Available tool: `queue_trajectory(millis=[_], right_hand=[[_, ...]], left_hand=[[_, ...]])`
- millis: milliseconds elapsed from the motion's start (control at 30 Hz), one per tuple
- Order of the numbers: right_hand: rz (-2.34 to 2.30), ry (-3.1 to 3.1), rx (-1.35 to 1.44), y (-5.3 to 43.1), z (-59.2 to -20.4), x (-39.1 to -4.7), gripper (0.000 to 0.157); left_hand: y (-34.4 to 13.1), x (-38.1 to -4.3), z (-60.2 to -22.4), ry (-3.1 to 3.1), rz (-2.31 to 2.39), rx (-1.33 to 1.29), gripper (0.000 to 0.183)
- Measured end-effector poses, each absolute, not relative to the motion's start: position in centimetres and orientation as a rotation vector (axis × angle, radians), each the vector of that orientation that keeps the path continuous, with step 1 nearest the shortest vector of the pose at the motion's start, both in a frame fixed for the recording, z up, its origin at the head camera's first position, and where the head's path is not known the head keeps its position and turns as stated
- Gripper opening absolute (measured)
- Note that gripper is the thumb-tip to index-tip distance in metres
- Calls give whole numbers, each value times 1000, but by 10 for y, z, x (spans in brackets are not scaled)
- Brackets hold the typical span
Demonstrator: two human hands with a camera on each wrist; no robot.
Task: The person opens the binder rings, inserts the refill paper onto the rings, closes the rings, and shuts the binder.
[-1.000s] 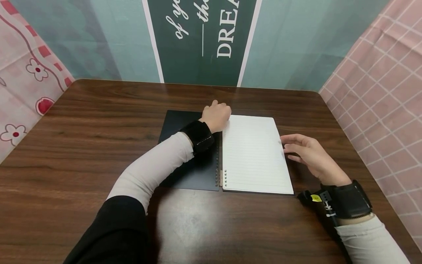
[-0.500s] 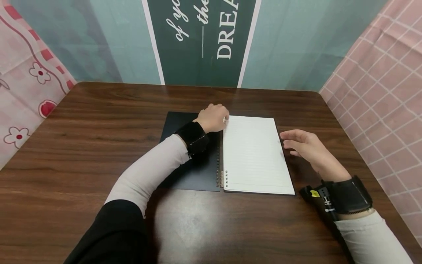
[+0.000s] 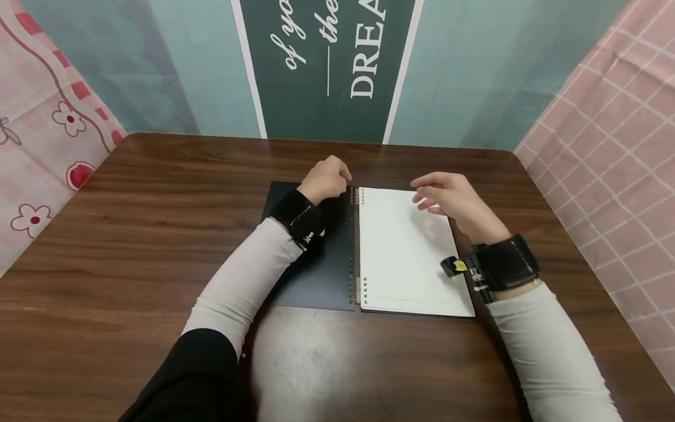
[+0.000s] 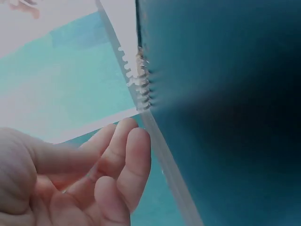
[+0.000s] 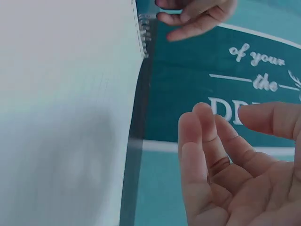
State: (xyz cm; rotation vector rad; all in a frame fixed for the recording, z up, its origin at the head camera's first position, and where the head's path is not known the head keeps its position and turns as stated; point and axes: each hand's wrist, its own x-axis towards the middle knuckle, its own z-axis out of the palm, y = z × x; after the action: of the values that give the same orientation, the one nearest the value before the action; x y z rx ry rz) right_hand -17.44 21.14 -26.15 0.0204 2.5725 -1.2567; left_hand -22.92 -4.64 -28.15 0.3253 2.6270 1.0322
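Observation:
A spiral-bound notebook lies open on the table, its black cover [image 3: 313, 281] to the left and its white lined page [image 3: 406, 252] to the right. My left hand [image 3: 326, 177] is over the top of the cover, beside the spine. In the left wrist view, its fingers [image 4: 138, 155] are loosely bent just below the binding rings [image 4: 142, 89], with nothing between them. Above the page's upper right part is my right hand [image 3: 448, 196]. The right wrist view shows its thumb and fingers [image 5: 193, 150] apart, holding nothing, beside the page.
The brown wooden table [image 3: 158, 234] extends around the notebook on all sides. Behind its far edge hangs a blue-green cloth [image 3: 453, 70] with white lettering. Pink patterned cloths flank it, one with flowers [image 3: 68, 120] and one with a grid [image 3: 617, 158].
My left hand has moved left off the page's top corner, uncovering the upper rings. From beside the page's right edge, my right hand has moved up and left over the page.

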Motion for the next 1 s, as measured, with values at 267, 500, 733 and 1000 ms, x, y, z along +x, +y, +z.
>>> queue_trajectory(millis=[267, 500, 733, 1000], right_hand=[[-1336, 2487, 71, 168, -277, -212, 33], [-1441, 2327, 105, 145, -293, -235, 30], [-1431, 2197, 126, 137, -306, -244, 29], [-1426, 2181, 148, 134, -307, -250, 21]], left_hand=[[-37, -238, -290, 2621, 1059, 217, 30], [-27, -245, -297, 2736, 854, 118, 22], [-22, -248, -297, 2750, 800, 78, 21], [-19, -249, -295, 2755, 789, 44, 19]])
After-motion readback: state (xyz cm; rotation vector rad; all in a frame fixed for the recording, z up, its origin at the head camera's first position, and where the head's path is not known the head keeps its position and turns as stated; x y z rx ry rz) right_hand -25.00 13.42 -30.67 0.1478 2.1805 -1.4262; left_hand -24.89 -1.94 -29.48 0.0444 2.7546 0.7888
